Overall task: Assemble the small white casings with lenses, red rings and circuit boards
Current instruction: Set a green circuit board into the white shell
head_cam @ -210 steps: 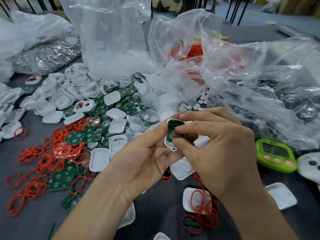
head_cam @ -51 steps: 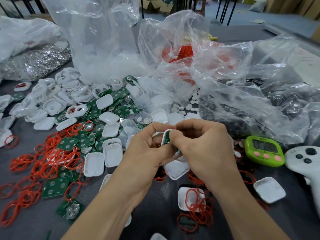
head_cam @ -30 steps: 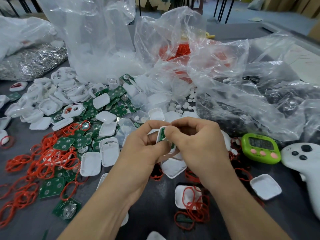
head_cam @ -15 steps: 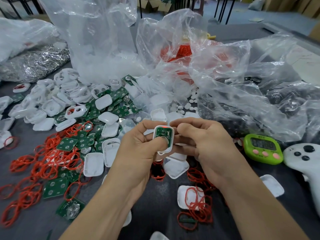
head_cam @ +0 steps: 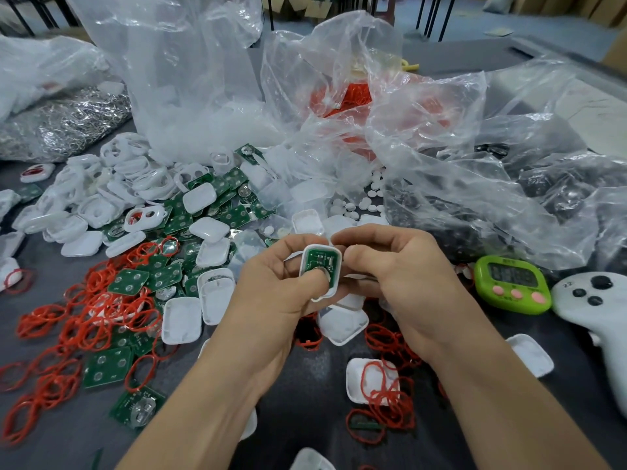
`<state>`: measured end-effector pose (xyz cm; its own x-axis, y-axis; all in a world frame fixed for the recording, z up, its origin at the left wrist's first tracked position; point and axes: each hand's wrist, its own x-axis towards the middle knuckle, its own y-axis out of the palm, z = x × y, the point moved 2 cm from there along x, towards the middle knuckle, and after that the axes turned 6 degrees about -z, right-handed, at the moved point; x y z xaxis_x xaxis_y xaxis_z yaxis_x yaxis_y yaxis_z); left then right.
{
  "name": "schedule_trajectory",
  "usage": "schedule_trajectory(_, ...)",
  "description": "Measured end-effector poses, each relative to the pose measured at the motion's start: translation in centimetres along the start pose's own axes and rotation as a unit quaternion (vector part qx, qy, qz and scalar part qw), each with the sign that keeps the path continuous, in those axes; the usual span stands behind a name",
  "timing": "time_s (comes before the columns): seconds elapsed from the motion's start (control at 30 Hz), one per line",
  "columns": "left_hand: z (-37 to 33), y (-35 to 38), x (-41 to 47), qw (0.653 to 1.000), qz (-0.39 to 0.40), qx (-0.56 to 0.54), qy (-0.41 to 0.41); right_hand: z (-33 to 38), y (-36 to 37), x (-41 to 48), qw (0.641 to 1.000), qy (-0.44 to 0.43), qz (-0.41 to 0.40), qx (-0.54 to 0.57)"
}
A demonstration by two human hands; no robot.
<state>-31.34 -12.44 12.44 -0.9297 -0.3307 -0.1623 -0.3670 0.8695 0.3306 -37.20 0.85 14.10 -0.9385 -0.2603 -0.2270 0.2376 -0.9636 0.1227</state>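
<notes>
Since a second ago the white casing (head_cam: 320, 266) has turned from edge-on to face up, so its green board (head_cam: 319, 261) shows. Far left, red rings (head_cam: 84, 317) lie heaped on the dark counter (head_cam: 305, 385), mixed with loose boards (head_cam: 107, 366). The left hand (head_cam: 268, 300) has its grip closed round the casing, thumb pressing the board. The right hand (head_cam: 400, 276) pinches the casing's top right corner. A green timer (head_cam: 512, 288) sits further right.
</notes>
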Motion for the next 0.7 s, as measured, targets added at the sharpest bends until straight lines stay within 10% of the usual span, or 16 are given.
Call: schedule_trajectory(0.7, 0.03, -0.40, 0.11, 1.000, 0.005, -0.012, -0.023, -0.18, 0.14, -0.26, 0.971, -0.136, -0.067, -0.184)
